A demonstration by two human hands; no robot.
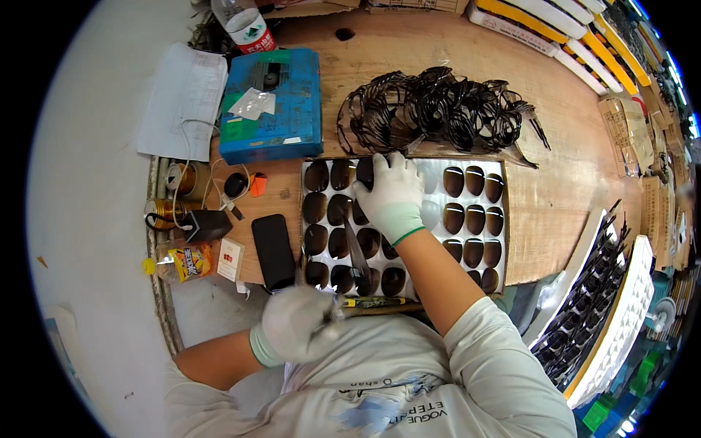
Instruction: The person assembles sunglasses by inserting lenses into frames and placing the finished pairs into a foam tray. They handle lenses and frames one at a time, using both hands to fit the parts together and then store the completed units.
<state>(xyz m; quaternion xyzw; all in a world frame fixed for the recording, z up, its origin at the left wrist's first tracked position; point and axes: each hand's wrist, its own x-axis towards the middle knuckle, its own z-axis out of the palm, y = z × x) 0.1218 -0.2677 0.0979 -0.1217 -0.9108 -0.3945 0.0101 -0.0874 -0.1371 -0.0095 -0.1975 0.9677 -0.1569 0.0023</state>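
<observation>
A shallow tray [505, 292] with a white insert holds rows of dark brown sunglass lenses [475, 215] in front of me. My right hand [394, 190], in a white glove with a green cuff, lies over its upper middle. Its fingers spread toward the far edge, beside a dark lens [364, 172]; the palm hides some places below. My left hand [303, 325], also gloved, is near my body at the tray's lower left corner. Motion smears its fingers, so any grip is unclear. A thin grey-brown strip [355, 244] lies slantwise across the left lenses.
Dark glasses frames [453, 113] lie bundled beyond the tray. A blue box [299, 109], black phone [274, 252], cigarette-type pack [230, 259], plastic bottle [186, 263] and cans [181, 179] stand left. White racks [621, 321] of dark frames are at right.
</observation>
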